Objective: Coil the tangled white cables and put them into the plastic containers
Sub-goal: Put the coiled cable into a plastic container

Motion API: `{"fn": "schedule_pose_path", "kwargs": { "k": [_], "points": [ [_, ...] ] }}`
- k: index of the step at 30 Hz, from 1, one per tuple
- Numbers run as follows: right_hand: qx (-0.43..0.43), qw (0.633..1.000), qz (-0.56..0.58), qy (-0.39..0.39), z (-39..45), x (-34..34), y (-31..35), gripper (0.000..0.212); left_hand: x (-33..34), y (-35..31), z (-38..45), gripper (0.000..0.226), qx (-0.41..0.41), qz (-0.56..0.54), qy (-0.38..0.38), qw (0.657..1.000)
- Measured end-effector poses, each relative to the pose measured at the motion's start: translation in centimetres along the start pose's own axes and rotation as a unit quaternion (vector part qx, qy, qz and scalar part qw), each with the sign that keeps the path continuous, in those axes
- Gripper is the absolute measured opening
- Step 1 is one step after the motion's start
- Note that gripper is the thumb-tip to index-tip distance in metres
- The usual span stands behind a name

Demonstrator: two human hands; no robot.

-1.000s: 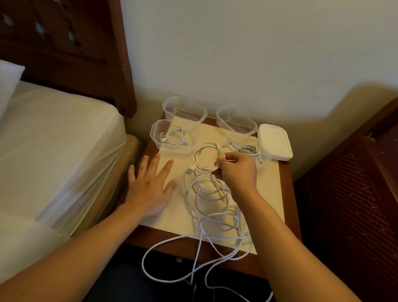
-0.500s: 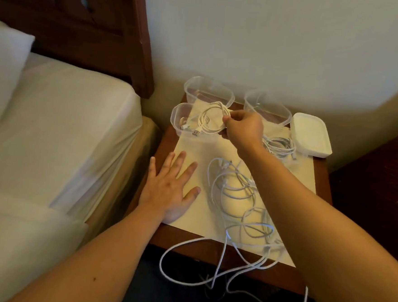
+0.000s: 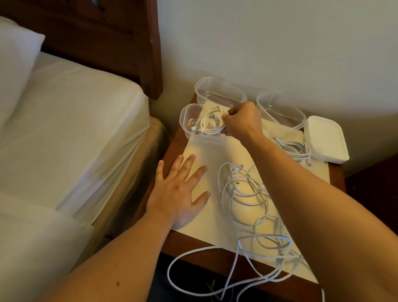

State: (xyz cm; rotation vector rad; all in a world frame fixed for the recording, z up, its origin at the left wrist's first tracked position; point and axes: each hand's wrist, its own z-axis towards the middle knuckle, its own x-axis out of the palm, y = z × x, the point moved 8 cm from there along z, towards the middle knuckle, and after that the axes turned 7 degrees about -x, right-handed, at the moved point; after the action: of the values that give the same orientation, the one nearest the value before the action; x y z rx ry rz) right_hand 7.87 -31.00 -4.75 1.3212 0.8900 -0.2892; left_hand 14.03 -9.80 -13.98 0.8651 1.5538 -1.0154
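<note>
Right hand (image 3: pixel 241 122) is pinching a coiled white cable (image 3: pixel 209 123) over the clear plastic container (image 3: pixel 186 117), upper middle of frame. Left hand (image 3: pixel 178 192) rests flat, fingers spread, on the cream sheet (image 3: pixel 212 222) beside the tangled white cables (image 3: pixel 253 201).

My single head view looks steeply down and forward onto the nightstand (image 3: pixel 212 252), close above it.

I see the coiled cable (image 3: pixel 209 123) in the near-left container (image 3: pixel 185 117), two containers (image 3: pixel 220 91) behind, the cable tangle (image 3: pixel 253 201) right of my left hand (image 3: pixel 178 194)
</note>
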Motion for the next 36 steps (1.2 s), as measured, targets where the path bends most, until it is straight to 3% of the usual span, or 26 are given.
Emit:
{"fn": "schedule_pose_path", "kwargs": {
  "k": [8,14,24,36],
  "points": [
    [-0.032,0.992,-0.122,-0.008,0.6,0.0,0.9,0.013,-0.3,0.0,-0.1,0.070,-0.004,-0.010,-0.004,1.000],
    [-0.086,0.960,-0.267,-0.017,0.8,0.1,2.4,0.011,-0.2,0.1,0.0,0.070,-0.006,-0.016,0.001,1.000],
    [-0.088,0.967,-0.240,0.021,1.9,1.0,2.2,0.007,-0.4,0.0,-0.1,0.070,-0.006,-0.021,0.004,1.000],
    [-0.111,0.950,-0.290,0.017,0.9,0.9,3.6,0.025,-0.3,0.0,0.0,0.070,-0.008,-0.023,0.002,1.000]
  ]
}}
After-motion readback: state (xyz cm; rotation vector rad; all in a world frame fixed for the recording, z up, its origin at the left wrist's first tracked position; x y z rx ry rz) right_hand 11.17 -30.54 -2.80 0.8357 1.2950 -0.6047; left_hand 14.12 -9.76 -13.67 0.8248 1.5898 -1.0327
